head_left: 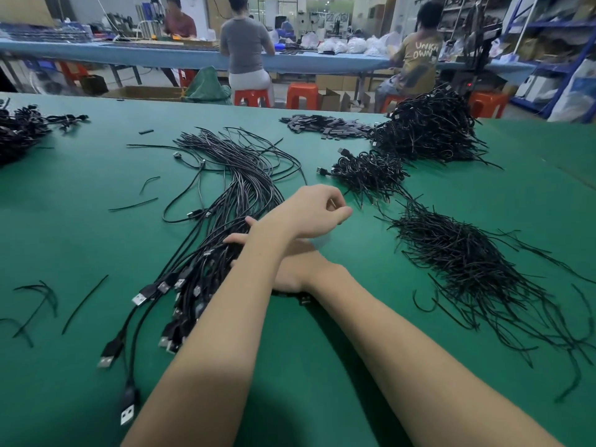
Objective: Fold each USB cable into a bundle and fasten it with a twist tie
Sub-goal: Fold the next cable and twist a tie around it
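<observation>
My arms cross over the green surface (80, 227). My left hand (309, 211) hangs loosely curled, holding nothing, above the space between the cables (225, 195) and the ties (467, 253). My left forearm hides most of my right hand (290, 272), whose fingers touch the loose, unbundled cables fanned out left of centre. Tied bundles (429, 130) are heaped at the far right.

The table (80, 237) was plain green. The USB cables (232, 188) and twist ties (467, 253) were black — the plugs (139, 299) silver-tipped — and the stools (301, 95) were orange-red.
</observation>
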